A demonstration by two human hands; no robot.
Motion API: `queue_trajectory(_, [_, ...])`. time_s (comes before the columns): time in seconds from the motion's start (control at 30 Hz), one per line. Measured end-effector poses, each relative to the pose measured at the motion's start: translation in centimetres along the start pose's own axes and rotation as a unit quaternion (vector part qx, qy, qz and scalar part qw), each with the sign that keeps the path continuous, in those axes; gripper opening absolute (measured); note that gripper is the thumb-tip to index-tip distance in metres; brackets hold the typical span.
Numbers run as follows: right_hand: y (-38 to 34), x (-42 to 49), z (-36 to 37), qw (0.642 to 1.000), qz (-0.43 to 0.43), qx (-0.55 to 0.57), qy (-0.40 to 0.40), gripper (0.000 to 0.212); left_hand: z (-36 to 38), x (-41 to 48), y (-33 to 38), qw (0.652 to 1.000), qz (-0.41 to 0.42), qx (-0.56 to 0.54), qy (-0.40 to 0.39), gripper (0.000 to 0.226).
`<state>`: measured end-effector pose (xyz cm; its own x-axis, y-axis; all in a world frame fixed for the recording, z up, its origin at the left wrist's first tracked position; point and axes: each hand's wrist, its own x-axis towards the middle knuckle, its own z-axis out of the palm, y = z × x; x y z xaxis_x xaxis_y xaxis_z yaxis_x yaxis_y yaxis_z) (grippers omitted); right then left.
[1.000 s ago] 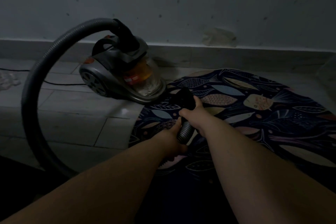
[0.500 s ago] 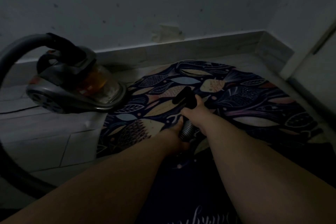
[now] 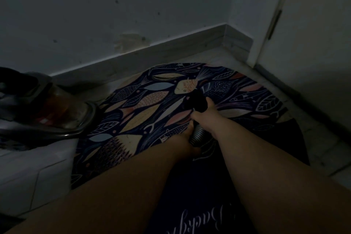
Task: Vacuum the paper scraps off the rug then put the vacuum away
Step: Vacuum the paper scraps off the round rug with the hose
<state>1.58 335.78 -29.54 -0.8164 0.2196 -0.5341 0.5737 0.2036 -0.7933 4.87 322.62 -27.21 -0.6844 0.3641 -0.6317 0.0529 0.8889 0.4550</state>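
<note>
Fingers (image 3: 196, 115) of right hand (image 3: 207, 119) clamp black vacuum nozzle (image 3: 196, 100); left hand (image 3: 187, 139) grips ribbed grey hose (image 3: 197, 135).
Advised: keep nozzle flat on round fish-patterned rug (image 3: 152, 104), in slow overlapping strokes.

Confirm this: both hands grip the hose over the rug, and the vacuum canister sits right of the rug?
No. The head view shows the vacuum canister left of the rug, not right. The left hand and right hand do grip the hose over it.
</note>
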Motion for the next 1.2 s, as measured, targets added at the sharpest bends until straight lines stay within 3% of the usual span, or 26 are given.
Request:
queue_trajectory(0.63, [6.4,-1.5,-13.8,0.991,0.042,0.038,0.119,0.089,5.5,3.4,12.5,0.988,0.094,0.107,-0.066,0.089])
queue_trajectory(1.2, [11.4,-4.5,-19.2,0.969,0.054,0.095,0.222,0.087,10.4,4.1,17.5,0.972,0.157,0.127,-0.122,0.094])
